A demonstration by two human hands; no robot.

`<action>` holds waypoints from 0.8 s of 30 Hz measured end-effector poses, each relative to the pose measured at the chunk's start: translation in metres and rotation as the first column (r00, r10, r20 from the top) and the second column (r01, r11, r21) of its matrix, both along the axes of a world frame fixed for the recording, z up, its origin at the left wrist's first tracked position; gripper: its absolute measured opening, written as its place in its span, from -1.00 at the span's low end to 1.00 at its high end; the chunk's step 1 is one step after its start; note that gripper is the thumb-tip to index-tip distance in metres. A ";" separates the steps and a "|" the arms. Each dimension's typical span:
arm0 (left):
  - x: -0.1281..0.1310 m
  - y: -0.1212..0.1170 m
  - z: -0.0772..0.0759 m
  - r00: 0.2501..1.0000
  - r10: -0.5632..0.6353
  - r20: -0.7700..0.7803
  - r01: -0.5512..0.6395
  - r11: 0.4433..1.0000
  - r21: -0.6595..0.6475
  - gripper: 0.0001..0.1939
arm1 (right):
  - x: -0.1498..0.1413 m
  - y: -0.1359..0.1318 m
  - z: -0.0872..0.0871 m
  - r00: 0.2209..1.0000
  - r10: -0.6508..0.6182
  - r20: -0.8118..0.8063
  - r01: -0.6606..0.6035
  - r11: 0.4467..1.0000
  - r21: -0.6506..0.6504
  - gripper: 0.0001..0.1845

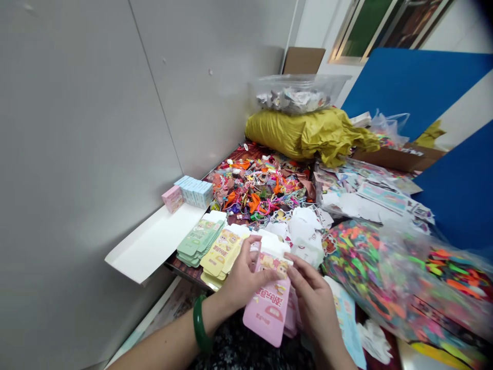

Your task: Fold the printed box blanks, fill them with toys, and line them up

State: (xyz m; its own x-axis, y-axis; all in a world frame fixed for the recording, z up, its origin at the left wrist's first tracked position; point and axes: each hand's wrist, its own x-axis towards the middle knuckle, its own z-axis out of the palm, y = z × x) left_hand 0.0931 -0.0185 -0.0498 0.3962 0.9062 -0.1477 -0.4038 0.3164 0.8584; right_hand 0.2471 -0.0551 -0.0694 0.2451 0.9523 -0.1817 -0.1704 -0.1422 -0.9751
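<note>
Both my hands hold a flat pink printed carton (269, 306) near the bottom centre. My left hand (242, 280), a green bangle on its wrist, grips the carton's left edge with the thumb on top. My right hand (314, 303) pinches the carton's upper right edge. Under the carton lie more pink flats. To the left are stacks of flat green cartons (198, 239) and yellow cartons (223, 252). Behind them is a heap of small colourful trinkets (262, 187).
A white cardboard sheet (154, 244) overhangs the table's left edge, with small folded blue boxes (194, 190) and a pink box (172, 198). A yellow bag (308, 133) carries a clear tub (298, 92). Clear bags of bright pieces (404, 277) and sticker sheets (370, 195) fill the right. A grey wall stands left.
</note>
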 end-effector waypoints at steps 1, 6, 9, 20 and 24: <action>0.000 -0.001 0.001 0.999 0.038 -0.013 -0.038 0.999 0.036 -0.24 | 0.000 0.000 -0.002 1.000 0.011 -0.019 -0.011 1.000 -0.008 -0.53; 0.000 0.001 0.003 0.989 0.112 -0.094 -0.105 0.992 0.075 -0.54 | -0.007 -0.002 -0.003 0.999 0.034 -0.015 -0.034 0.999 -0.002 -0.52; -0.002 0.004 0.002 0.968 0.166 -0.188 -0.148 0.983 0.108 -0.68 | -0.012 -0.002 0.005 0.999 0.049 0.014 -0.049 0.999 0.017 -0.57; -0.013 0.003 0.005 0.985 -0.170 0.008 0.169 0.984 0.064 -0.30 | -0.001 -0.001 0.029 0.929 0.007 0.371 -0.093 0.972 0.214 -0.72; -0.015 0.000 0.000 0.875 -0.477 0.086 0.483 0.872 -0.080 -0.51 | 0.003 0.001 0.034 0.910 -0.021 0.414 -0.119 0.944 0.309 -0.76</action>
